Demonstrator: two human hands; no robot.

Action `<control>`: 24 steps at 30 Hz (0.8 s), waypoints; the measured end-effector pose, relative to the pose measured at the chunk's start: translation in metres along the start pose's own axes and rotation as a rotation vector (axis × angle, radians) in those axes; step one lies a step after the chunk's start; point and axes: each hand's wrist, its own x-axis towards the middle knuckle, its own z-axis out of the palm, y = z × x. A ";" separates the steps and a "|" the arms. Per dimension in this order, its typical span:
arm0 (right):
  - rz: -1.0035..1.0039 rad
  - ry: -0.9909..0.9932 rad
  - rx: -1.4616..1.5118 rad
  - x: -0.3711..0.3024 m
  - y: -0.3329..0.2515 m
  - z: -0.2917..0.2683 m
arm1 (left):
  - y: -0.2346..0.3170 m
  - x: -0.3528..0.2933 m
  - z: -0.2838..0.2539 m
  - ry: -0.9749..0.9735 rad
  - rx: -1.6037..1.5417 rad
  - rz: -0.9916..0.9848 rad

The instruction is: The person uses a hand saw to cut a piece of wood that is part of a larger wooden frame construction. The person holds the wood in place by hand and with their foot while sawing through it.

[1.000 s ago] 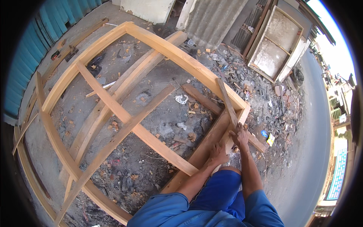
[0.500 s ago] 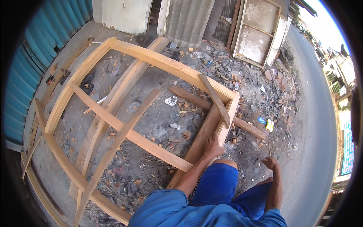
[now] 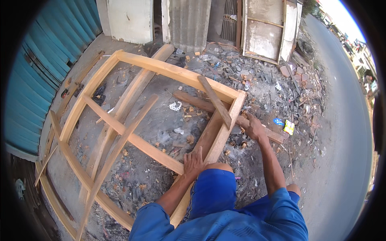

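Note:
A large light-wood frame (image 3: 148, 63) lies on the ground before me, with a crossbar (image 3: 155, 153) through its middle. My left hand (image 3: 194, 161) rests with fingers laid out on the frame's near side beam (image 3: 215, 130), where the crossbar meets it. A short diagonal brace (image 3: 215, 101) spans the right corner. Just right of that brace's lower end, my right hand (image 3: 254, 127) is over a dark brown plank (image 3: 271, 134) that runs under the frame. Its fingers look apart and hold nothing I can see. My knee is against the side beam.
A long thin strip (image 3: 120, 150) lies slantwise across the frame, and a thick beam (image 3: 136, 86) passes beneath it. Rubble and litter (image 3: 277, 86) cover the ground to the right, beside a road (image 3: 341, 100). A blue corrugated wall (image 3: 48, 68) stands at left.
My right hand has swung forward and left from beside my knee to the dark plank. My left hand has slid back along the side beam toward the crossbar joint. The view has shifted slightly.

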 end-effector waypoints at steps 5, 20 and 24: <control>-0.098 0.079 -0.027 0.055 -0.068 0.064 | -0.004 -0.045 -0.002 -0.155 0.226 -0.032; -0.005 0.157 0.455 -0.020 -0.074 0.012 | 0.043 -0.004 -0.051 -0.594 0.137 -0.255; 0.262 -0.209 0.459 -0.164 -0.033 -0.094 | 0.094 0.015 -0.099 -0.737 0.080 -0.440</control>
